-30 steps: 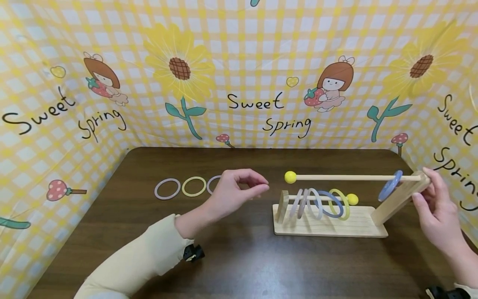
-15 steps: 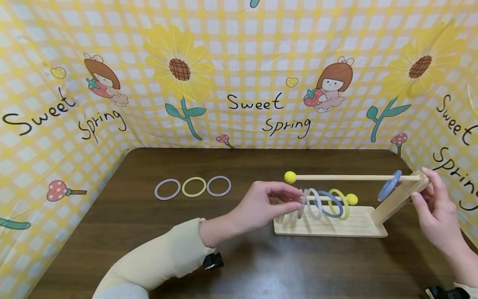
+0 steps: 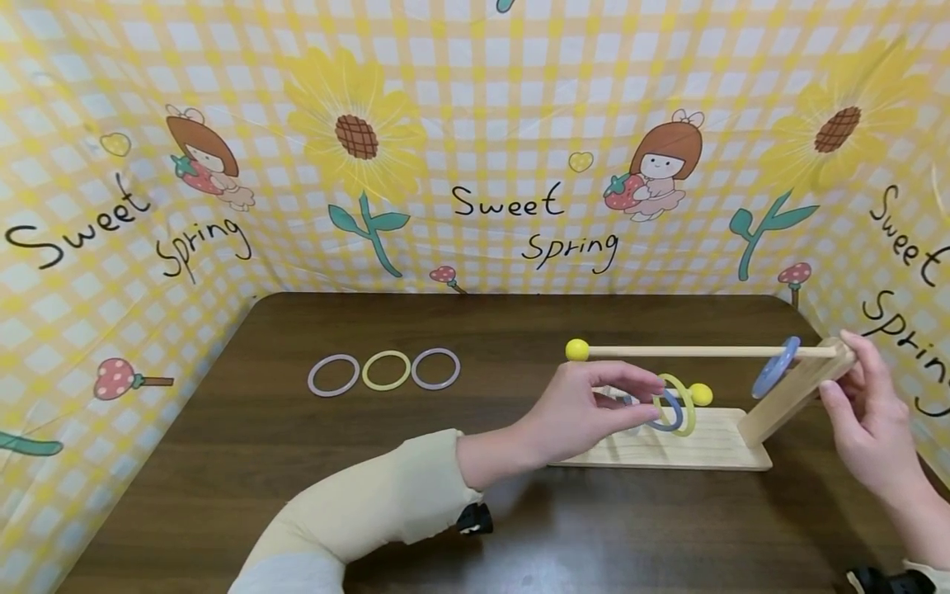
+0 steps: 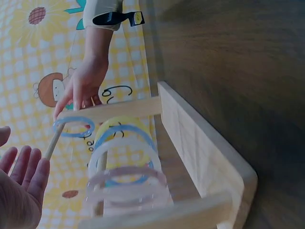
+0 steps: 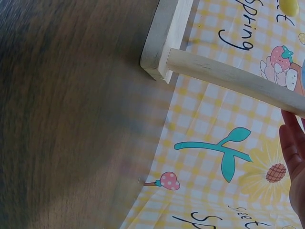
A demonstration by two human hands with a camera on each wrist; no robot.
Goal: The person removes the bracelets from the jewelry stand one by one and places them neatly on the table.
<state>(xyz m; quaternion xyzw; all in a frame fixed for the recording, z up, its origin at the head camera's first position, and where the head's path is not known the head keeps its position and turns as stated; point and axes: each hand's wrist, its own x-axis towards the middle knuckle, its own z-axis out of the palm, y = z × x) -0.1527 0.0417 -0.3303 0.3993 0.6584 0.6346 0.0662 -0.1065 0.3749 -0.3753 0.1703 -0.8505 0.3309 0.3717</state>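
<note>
A wooden ring stand [image 3: 712,441] has an upper and a lower rod, each tipped with a yellow ball. My right hand [image 3: 876,429] grips the top of its slanted post [image 3: 790,396], thumb in front. Close by, a blue ring [image 3: 767,383] hangs on the upper rod. My left hand [image 3: 586,408] is at the lower rod, thumb and fingers apart, overlapping its rings in the head view. Past the fingertips a yellow ring [image 3: 692,412] shows. In the left wrist view, several rings, including a mauve ring [image 4: 126,172], hang on that rod, apart from the left fingers.
Left of the stand, a lilac ring [image 3: 333,358], a pale yellow ring [image 3: 386,355] and another lilac ring [image 3: 436,351] lie flat in a row on the dark wooden table [image 3: 245,462]. A checked cloth [image 3: 505,124] rises behind and at both sides.
My left hand has moved right, from beside the stand to in front of the lower rod, uncovering the third ring on the table. The right hand keeps its hold on the post.
</note>
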